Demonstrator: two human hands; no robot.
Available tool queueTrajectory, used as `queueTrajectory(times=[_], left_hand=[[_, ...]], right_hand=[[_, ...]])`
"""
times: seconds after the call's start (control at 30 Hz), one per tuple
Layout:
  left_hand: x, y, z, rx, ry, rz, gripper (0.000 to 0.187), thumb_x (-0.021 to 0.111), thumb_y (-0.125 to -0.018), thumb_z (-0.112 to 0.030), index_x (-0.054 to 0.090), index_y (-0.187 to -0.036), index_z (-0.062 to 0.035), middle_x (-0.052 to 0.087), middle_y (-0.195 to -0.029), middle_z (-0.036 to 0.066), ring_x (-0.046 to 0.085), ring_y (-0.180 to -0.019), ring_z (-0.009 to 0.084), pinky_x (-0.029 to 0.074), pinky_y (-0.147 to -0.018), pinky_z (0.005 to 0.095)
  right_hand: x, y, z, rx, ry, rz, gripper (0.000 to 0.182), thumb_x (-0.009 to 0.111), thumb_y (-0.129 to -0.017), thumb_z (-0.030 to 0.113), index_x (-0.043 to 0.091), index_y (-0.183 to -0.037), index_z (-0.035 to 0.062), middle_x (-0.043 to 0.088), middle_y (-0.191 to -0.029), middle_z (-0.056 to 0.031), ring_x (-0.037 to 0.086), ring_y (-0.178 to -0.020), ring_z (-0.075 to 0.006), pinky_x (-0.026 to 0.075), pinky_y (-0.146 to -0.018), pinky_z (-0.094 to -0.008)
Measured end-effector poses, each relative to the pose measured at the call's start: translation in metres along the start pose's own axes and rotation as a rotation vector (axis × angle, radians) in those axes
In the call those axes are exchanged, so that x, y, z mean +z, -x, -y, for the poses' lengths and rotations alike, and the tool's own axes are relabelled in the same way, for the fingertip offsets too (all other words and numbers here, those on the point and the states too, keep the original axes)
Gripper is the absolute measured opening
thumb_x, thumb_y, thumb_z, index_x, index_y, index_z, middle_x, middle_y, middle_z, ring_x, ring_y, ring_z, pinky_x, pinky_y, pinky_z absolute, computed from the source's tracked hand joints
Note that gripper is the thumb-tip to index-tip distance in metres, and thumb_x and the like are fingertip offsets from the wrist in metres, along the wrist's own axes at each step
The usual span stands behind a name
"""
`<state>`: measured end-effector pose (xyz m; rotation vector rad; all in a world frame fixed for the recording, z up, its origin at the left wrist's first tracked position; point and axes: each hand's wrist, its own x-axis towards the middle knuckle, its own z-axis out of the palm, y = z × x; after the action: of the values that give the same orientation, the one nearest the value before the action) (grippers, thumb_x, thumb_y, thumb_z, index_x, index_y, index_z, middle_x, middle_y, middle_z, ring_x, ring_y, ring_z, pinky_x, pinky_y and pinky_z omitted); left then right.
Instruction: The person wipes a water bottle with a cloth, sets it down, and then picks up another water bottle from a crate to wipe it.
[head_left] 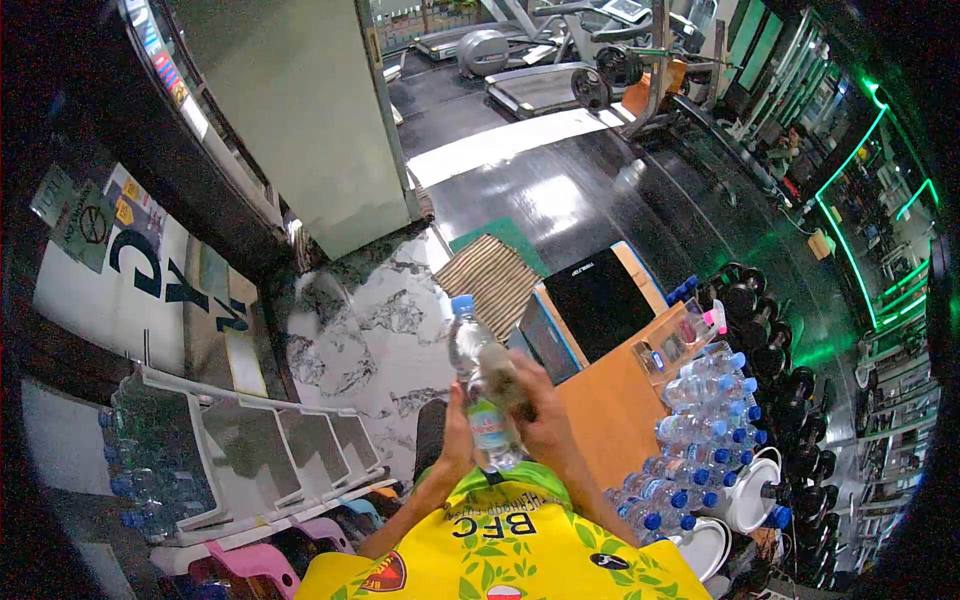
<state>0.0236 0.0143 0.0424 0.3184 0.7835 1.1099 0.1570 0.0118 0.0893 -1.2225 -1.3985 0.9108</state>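
A clear plastic water bottle [490, 428] with a blue cap stands nearly upright in front of my chest, its top leaning slightly left. My left hand [457, 432] is closed on its lower left side. Against the bottle's right side is my right hand [545, 412], fingers curled round a crumpled grey-brown cloth [508, 388] that presses on the bottle's middle. The cloth's edges are blurred and partly hidden by the fingers.
Several blue-capped bottles [690, 430] crowd the right side of the wooden desk [605, 415], near a black monitor [596, 305]. White bins [240, 445] stand at left, with more bottles in one. Dumbbells [790, 390] line the right; a striped mat [488, 280] lies ahead.
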Motion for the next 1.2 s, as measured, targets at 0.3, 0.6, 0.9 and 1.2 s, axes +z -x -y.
queueTrajectory(times=[0.3, 0.6, 0.9, 1.2], left_hand=[[0.006, 0.008, -0.034, -0.113, 0.032, -0.096, 0.067, 0.026, -0.091, -0.062, 0.049, -0.118, -0.0052, 0.060, -0.099, 0.012, 0.063, -0.086, 0.0252, 0.054, -0.072, 0.0365], [-0.003, 0.003, -0.010, 0.011, 0.002, 0.053, 0.055, 0.030, -0.094, -0.053, 0.047, -0.122, -0.0085, 0.060, -0.102, 0.008, 0.061, -0.089, 0.0214, 0.053, -0.074, 0.0354], [-0.001, 0.000, -0.023, -0.060, 0.171, 0.044, 0.061, 0.028, -0.092, -0.059, 0.047, -0.120, -0.0080, 0.059, -0.098, 0.011, 0.062, -0.085, 0.0243, 0.054, -0.073, 0.0361], [0.001, 0.004, -0.010, 0.043, -0.152, 0.159, 0.049, 0.046, -0.092, -0.043, 0.041, -0.122, -0.0059, 0.057, -0.105, 0.011, 0.063, -0.085, 0.0201, 0.054, -0.072, 0.0324]], right_hand=[[-0.017, 0.040, 0.014, -0.208, 0.387, 0.406, 0.068, 0.068, -0.061, -0.005, 0.055, -0.121, 0.0230, 0.047, -0.128, -0.0129, 0.050, -0.106, -0.0329, 0.044, -0.090, -0.0393], [-0.030, 0.008, 0.012, -0.089, 0.036, 0.022, 0.057, 0.069, -0.070, 0.006, 0.050, -0.124, 0.0055, 0.046, -0.129, -0.0172, 0.048, -0.116, -0.0312, 0.044, -0.090, -0.0370], [-0.020, 0.050, 0.025, -0.250, 0.446, 0.363, 0.063, 0.069, -0.062, 0.004, 0.057, -0.122, 0.0209, 0.044, -0.133, -0.0097, 0.045, -0.109, -0.0333, 0.039, -0.093, -0.0408], [-0.019, 0.024, -0.003, 0.028, -0.084, -0.152, 0.048, 0.063, -0.073, 0.002, 0.056, -0.119, 0.0134, 0.047, -0.127, -0.0170, 0.050, -0.109, -0.0318, 0.041, -0.089, -0.0405]])
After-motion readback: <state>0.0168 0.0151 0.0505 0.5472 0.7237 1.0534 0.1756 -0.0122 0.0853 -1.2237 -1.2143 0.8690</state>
